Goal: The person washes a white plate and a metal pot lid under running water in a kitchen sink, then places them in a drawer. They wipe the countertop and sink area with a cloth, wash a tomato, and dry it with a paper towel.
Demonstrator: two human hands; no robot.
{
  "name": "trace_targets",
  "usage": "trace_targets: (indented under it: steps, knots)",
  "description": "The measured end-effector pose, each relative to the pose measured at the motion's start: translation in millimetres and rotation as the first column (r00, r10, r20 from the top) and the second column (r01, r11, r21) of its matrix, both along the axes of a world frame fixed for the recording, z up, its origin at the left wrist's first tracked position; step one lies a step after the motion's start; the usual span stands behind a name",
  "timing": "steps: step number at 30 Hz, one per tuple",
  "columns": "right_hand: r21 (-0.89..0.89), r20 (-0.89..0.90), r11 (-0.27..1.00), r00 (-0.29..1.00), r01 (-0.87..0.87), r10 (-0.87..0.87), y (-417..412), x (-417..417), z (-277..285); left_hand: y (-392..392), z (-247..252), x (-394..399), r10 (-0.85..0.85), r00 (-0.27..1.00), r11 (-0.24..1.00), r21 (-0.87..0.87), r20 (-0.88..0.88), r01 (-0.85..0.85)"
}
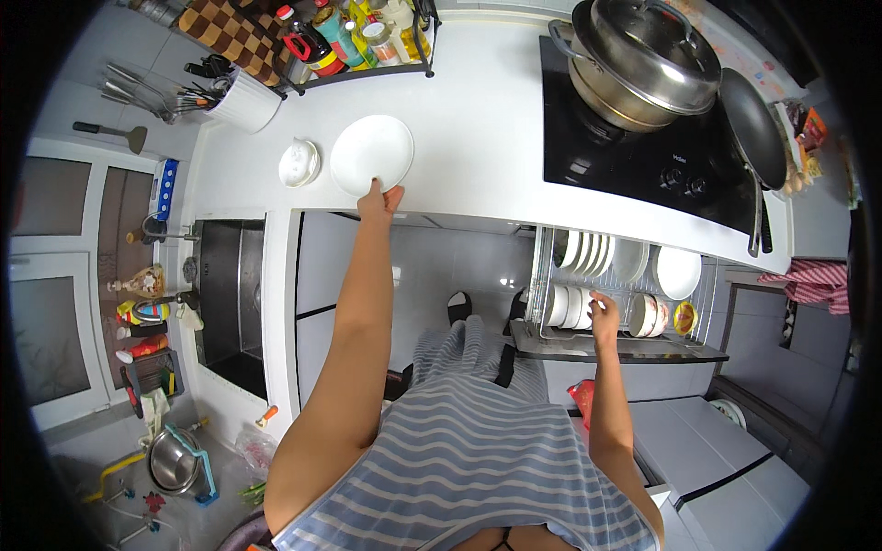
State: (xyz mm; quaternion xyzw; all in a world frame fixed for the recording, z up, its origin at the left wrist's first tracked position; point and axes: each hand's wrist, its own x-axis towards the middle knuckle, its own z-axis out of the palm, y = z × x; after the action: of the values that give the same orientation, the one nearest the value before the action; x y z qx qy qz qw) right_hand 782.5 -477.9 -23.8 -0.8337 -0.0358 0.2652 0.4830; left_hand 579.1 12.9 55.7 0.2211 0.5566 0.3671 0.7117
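My left hand (379,200) pinches the near rim of a white plate (372,153) at the front of the white countertop (475,148). Whether the plate rests on the counter or is slightly above it is unclear. To its left is a small white lidded dish (300,164). Over the pulled-out wire dish rack drawer (623,272), my right hand (604,318) has its fingers at the edge of the white bowls (570,306) standing on their sides. I cannot tell whether the fingers grip a bowl. Behind them stand several upright plates (586,251).
A black Haier cooktop (606,162) carries a lidded steel pot (644,69) and a frying pan (751,131). Bottles (310,48) fill a black rack at the back. A sink (234,296) lies left. The drawer's front panel (620,349) juts out near my right leg.
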Motion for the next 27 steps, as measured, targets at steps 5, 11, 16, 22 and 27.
trace_targets:
  steps: [5, 11, 16, 22, 27]
  knots:
    - [0.023, -0.139, 1.000, 0.990, 0.021, -0.018, 10.4, -26.2, 32.3, 21.2, -13.9, -3.8, 0.111, 0.993, 0.991, 0.075, -0.028, -0.109]
    - [0.078, -0.152, 0.995, 0.986, -0.059, 0.070, 44.1, -44.1, 38.3, 66.9, -12.6, -74.5, -0.129, 0.990, 0.882, 0.451, -0.049, 0.137]
    - [0.084, -0.066, 0.978, 0.978, -0.191, 0.197, 75.2, -48.5, 43.1, 89.4, 54.8, -184.5, 0.018, 0.721, 0.986, 0.106, 0.693, -0.127]
    - [0.120, -0.022, 0.960, 0.966, -0.252, 0.257, 100.4, -54.6, 54.9, 87.2, 80.4, -253.3, 0.153, 0.023, 0.986, -0.151, 0.988, -0.066]
    - [0.410, -0.070, 0.855, 0.924, -0.317, 0.377, 136.5, -76.4, 99.0, 26.1, 48.3, -213.2, 0.032, 0.387, 0.991, -0.079, 0.921, 0.106]
